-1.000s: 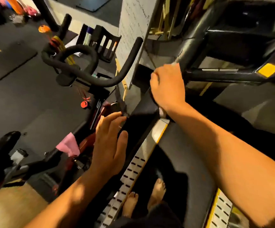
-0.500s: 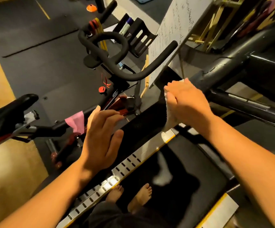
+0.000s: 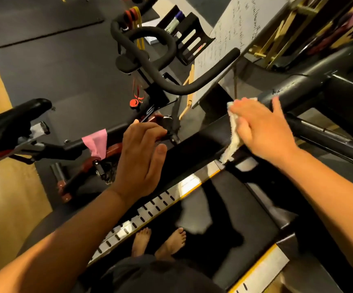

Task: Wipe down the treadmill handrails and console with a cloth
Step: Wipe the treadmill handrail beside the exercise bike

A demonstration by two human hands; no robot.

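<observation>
Standing just beside the treadmill's [image 3: 150, 210] left edge, an exercise bike [image 3: 154, 70] is carrying a pink strip [image 3: 96, 144] on its frame. The left hand [image 3: 141, 161] is hovering over that left edge, released, fingers loosely extended and grasping nothing; contact with the black side cover cannot be determined. Bare feet [image 3: 160, 242] are standing on the belt. The right hand [image 3: 262, 132] is grasping the cloth [image 3: 233, 136], fingers curling over it and pressing it against the lower end of the black handrail [image 3: 298, 89]. The cloth's free end is hanging down toward the left edge.
</observation>
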